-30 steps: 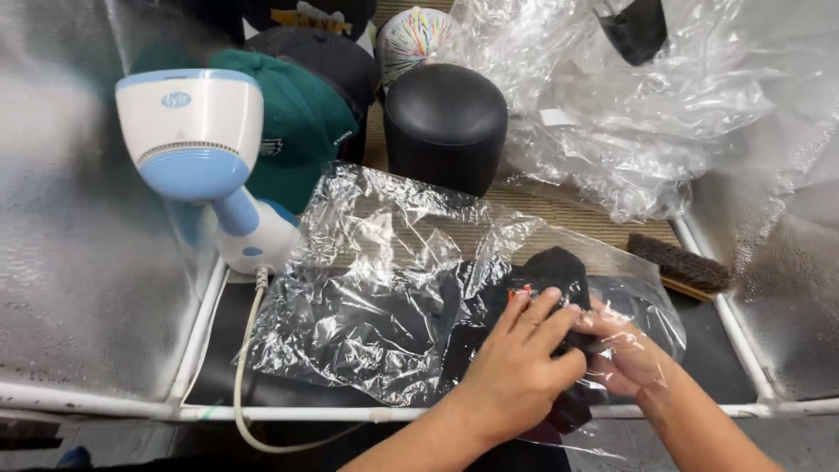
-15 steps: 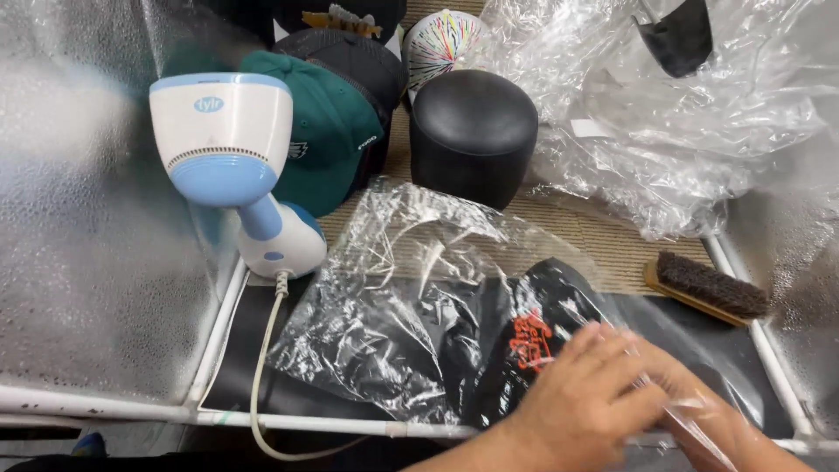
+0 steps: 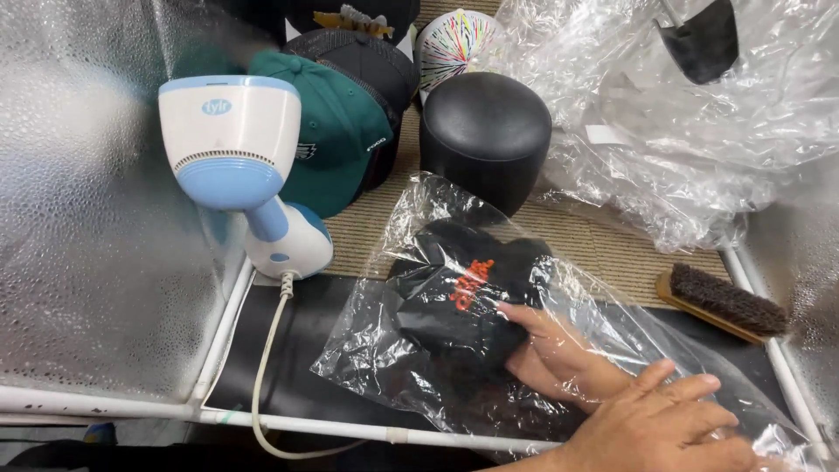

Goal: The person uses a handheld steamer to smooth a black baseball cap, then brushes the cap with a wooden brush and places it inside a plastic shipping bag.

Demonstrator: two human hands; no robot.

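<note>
Spreading across the upper right, a big heap of crinkled clear plastic (image 3: 699,131) is the largest thing before you, and textured silver panels (image 3: 79,218) wall in the left and right sides of the table (image 3: 594,245), whose woven mat gives way to a black sheet near you. On that sheet lies the clear plastic bag (image 3: 411,350), its open end toward you, with the black garment (image 3: 454,297) bearing an orange print inside it, toward the closed end. Beyond the bag stands a round black form (image 3: 485,131), and to its left a green cap (image 3: 336,140) rests against a dark mesh cap (image 3: 367,61), with a white cap streaked in many colours (image 3: 454,44) behind. At the left stands a white and blue handheld steamer (image 3: 236,157), its cord (image 3: 262,385) trailing down over the white frame rail. Your right hand (image 3: 559,354) is inside the bag, fingers laid flat against the garment's near edge, its grip spread apart and not clamped on anything you can see. Your left hand (image 3: 664,428) lies on top of the bag near its mouth, fingers spread and pressing the film flat. At the right edge, well apart from both hands, lies a wooden brush (image 3: 721,301) with dark bristles.
</note>
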